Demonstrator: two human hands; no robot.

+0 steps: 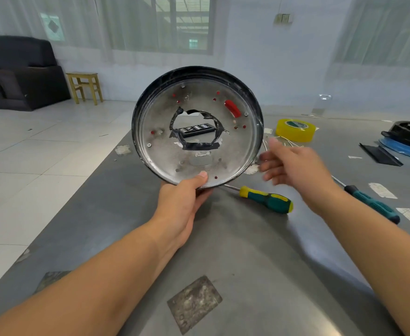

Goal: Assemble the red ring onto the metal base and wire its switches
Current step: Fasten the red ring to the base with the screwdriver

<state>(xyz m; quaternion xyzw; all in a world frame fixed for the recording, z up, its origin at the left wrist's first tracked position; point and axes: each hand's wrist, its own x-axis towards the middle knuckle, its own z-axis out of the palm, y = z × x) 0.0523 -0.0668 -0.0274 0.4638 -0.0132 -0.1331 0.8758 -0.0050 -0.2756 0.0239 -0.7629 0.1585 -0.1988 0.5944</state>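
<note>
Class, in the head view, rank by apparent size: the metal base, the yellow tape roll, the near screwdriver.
1. metal base, held up near the camera, which enlarges it.
2. near screwdriver and yellow tape roll: look similar, unranked.

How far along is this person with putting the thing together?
Red shows through holes and a slot in the metal base, so the ring seems to sit behind it. The left hand holds the base upright; the right hand is open beside it. Screwdrivers lie unused; wiring isn't visible.
</note>
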